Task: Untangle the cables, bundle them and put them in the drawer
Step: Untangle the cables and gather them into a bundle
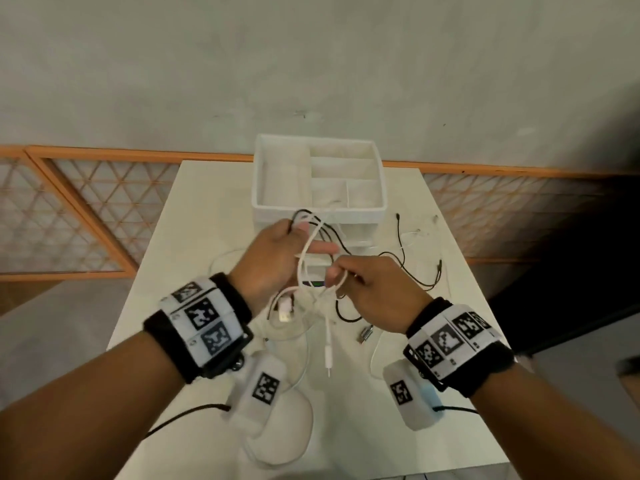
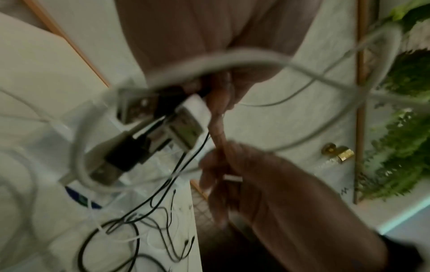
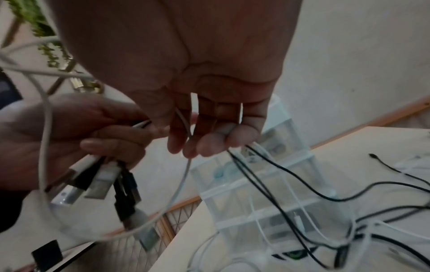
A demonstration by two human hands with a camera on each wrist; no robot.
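My left hand [image 1: 277, 254] is raised above the white table [image 1: 194, 209] and grips a bunch of white and black cables just behind their USB plugs [image 3: 97, 182]. The plugs [image 2: 181, 125] hang below its fingers. My right hand [image 1: 374, 282] is close beside it, pinching a white cable [image 1: 304, 258] that loops between both hands. That cable's thin end [image 1: 328, 351] dangles toward the table. Black cables [image 1: 408, 268] trail from the hands to the tabletop on the right. Behind the hands stands the white drawer unit [image 1: 263, 188], its drawer fronts mostly hidden.
The unit's top is an open tray with dividers [image 1: 346, 174]. More white cable loops [image 1: 277, 438] lie near the table's front edge, and a small metal plug [image 1: 365, 336] lies beside them. An orange lattice railing [image 1: 86, 216] runs behind the table. A green plant [image 2: 400, 147] is nearby.
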